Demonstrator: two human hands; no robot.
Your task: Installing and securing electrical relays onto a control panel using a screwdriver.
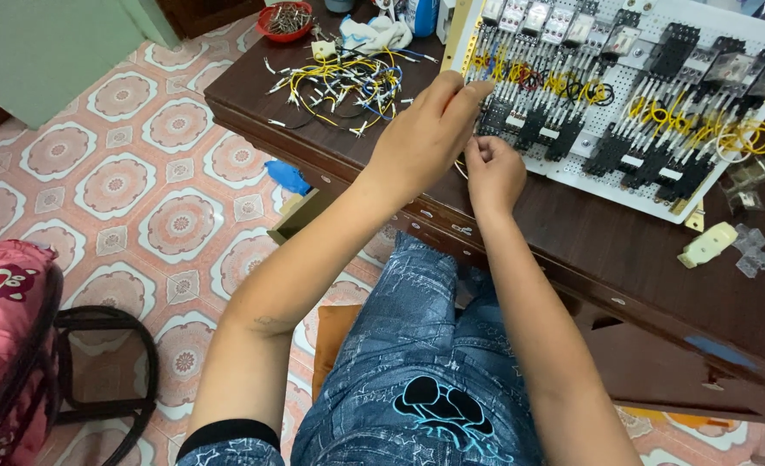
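A white perforated panel (pixel 603 164) lies on a dark wooden desk (pixel 590 250), carrying rows of black relay sockets, clear relays and yellow wiring. My left hand (pixel 430 134) reaches to the panel's near left corner, fingertips pinched at a black socket (pixel 496 112). Just below it my right hand (pixel 493 173) is closed on a thin yellow wire (pixel 460 168) that curves out beside the fingers. Both hands touch each other at the panel's edge.
A heap of cut yellow, white and blue wires (pixel 348 82) lies on the desk's far left, behind it a red bowl of small parts (pixel 286 19). A cream plug (pixel 707 244) and clear covers (pixel 758 259) sit at right. A pink bag on a black stool (pixel 7 345) stands on the tiled floor.
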